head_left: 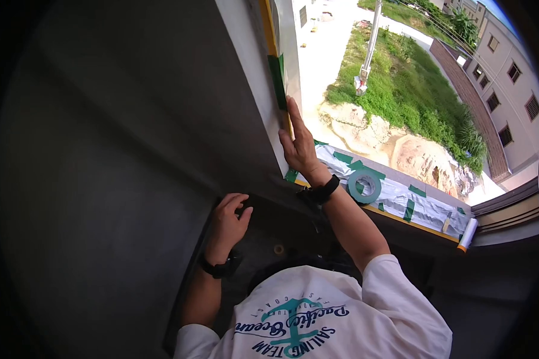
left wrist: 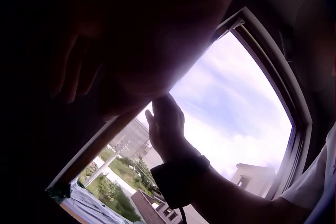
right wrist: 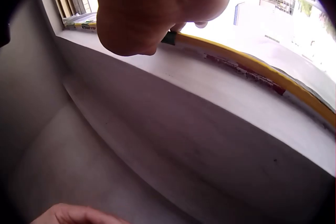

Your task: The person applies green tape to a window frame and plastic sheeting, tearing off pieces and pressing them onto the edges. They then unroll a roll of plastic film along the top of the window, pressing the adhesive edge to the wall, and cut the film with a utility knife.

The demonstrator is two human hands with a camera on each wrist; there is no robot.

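My right hand, its fingers straight, lies flat along the side edge of the window opening. Its fingertips are right at a piece of green tape on the yellow edge strip. In the right wrist view the same hand covers part of that strip, with a bit of green tape showing beside it. My left hand hangs loosely curled in front of the dark wall, holding nothing. It looms large and dark in the left wrist view.
A roll of green tape lies on the sill, over silvery film fastened with green tape pieces. A white roll with an orange end lies at the sill's right end. Outside are grass, a pole and a building.
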